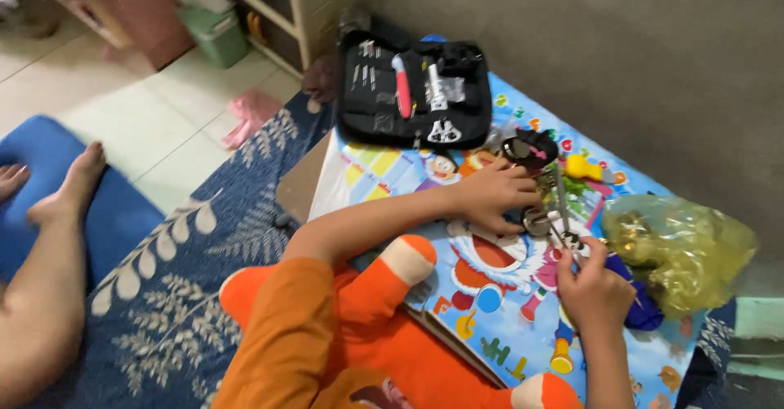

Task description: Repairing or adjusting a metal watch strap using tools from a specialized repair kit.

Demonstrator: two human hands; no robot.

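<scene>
Orange sleeves (343,311) frame both hands over the glossy cartoon-printed counter (490,295). Right hand (594,288) pinches a thin metal tool (562,205), grip clenched; left hand (490,195) pins a small round metal part (536,221). A slip could send it rolling toward the crinkly yellow bag (686,250); far left lies an open black tool case (415,90).

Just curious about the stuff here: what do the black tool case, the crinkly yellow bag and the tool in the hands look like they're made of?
Black tool case: seemingly woven fabric, matte, with soft edges. Yellow bag: thin translucent plastic, glossy and crumpled. Tool between the left hand and right hand: probably metal, slim, grey and shiny, though small and blurred.
</scene>
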